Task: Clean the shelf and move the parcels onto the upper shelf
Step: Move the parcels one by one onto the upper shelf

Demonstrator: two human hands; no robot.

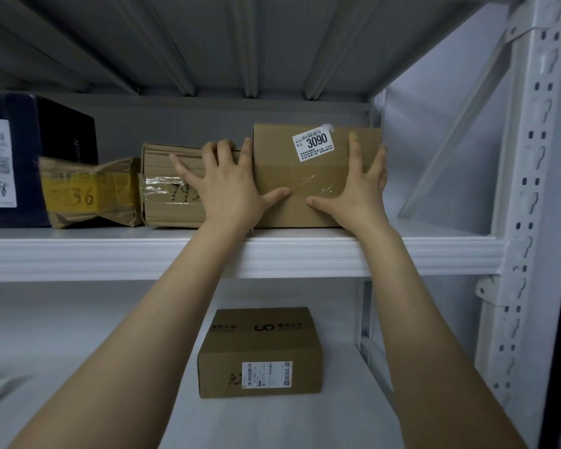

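Left grip (pixel 230 186) and right grip (pixel 357 189), fingers spread, press opposite ends of the 3090 carton (pixel 305 176), which sits long axis left-right on the upper shelf (pixel 110 254); another carton (pixel 259 351) lies directly below, between both forearms.

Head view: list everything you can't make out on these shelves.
All in the head view:
- Taped middle parcel: handwritten number half covered by the left hand.
- Dark box: cut off by the left edge, label blurred.
- Lower-shelf box label: print too small.
- 3090 box: right side hidden behind the right hand.
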